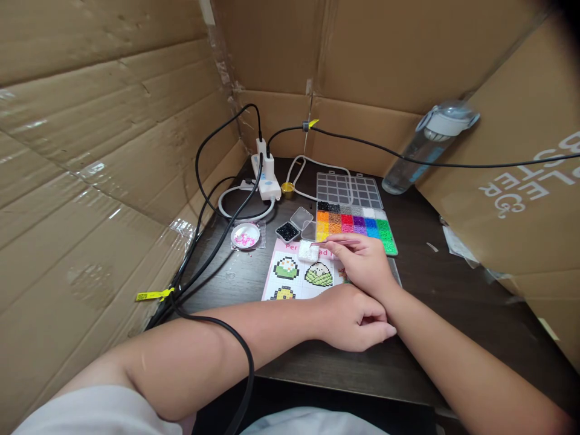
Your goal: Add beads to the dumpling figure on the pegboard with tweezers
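My right hand (pixel 365 260) pinches a pair of pink tweezers (pixel 347 242), whose tips point left over a small clear box of white beads (pixel 309 251). That box stands on a printed bead-pattern sheet (pixel 290 288) with pixel drawings. My left hand (pixel 356 320) is curled closed below, against the right wrist, and nothing shows in its fingers. Just behind the sheet, a small box of black beads (pixel 287 231) has its clear lid (pixel 301 218) tipped back. A divided case of coloured beads (pixel 357 225) lies beyond my right hand, its lid (pixel 348 189) folded back.
A white dish (pixel 245 236) with pink and white beads sits on a mesh pegboard at left. Behind it are a power strip (pixel 267 178), black cables (pixel 212 261) and a small gold cup (pixel 287 190). A water bottle (pixel 426 148) leans at right. Cardboard walls (pixel 376 66) surround the table.
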### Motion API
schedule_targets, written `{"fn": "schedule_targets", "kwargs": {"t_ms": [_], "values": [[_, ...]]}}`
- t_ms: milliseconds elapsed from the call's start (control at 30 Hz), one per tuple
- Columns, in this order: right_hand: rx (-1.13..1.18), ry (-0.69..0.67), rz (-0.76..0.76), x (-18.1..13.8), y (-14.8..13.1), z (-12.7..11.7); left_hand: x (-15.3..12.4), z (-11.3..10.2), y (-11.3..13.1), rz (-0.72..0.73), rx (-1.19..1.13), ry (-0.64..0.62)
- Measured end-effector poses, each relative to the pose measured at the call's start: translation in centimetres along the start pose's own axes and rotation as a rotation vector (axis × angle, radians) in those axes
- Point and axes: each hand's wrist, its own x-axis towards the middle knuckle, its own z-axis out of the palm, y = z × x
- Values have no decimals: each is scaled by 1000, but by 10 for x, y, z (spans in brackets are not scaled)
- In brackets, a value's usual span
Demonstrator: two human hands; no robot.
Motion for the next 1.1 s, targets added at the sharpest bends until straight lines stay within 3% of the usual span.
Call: {"fn": "schedule_targets", "kwargs": {"t_ms": [800, 1100], "values": [[-20, 50, 28, -3, -6, -3, 0, -1, 2, -33, 18, -28], [-37, 7, 4, -3, -3, -2, 0, -1, 0, -12, 24, -20]]}}
